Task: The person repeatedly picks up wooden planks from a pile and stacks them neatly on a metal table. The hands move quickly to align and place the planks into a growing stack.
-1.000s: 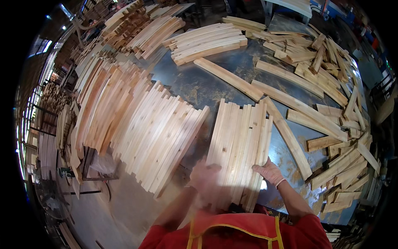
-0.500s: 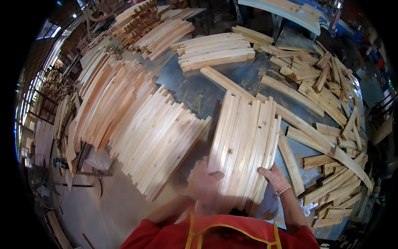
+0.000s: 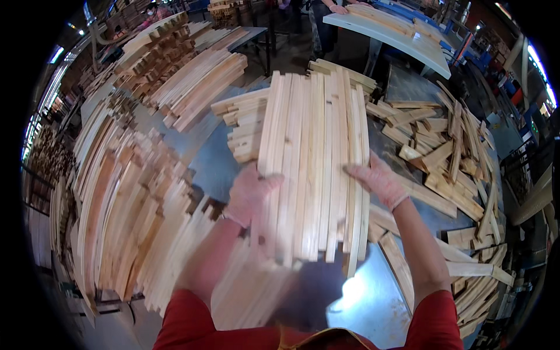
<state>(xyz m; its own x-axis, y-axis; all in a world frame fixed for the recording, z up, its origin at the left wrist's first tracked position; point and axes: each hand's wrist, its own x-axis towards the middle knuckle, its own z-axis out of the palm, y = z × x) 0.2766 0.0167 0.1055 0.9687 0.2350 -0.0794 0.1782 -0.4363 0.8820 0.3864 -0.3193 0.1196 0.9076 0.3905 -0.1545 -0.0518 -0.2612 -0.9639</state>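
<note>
The person grips a bundle of pale wooden strips [image 3: 315,157] from both sides. The left hand [image 3: 249,195] is closed on its left side and the right hand [image 3: 379,178] on its right, each with the thumb laid over the upper face. The strips lie side by side, lengthwise away from the person, with uneven ends. The bundle is above the middle of the metal desk [image 3: 388,318]; it seems lifted clear of the surface, though blur around its near end makes this hard to judge.

Beyond the bundle's far left corner, toward the desk's far edge, a stack of boards [image 3: 248,125] is partly covered from view. Loose wood pieces [image 3: 440,160] lie crossed in a heap along the desk's right edge. By its left edge, long strips [image 3: 122,219] stand in a close row, and blurred strips [image 3: 251,297] lie below the left forearm, near the close-left corner. Past the far edge, planks [image 3: 379,18] rest on a pale table [image 3: 388,34], where a co-worker's hand [image 3: 338,9] is beside them.
</note>
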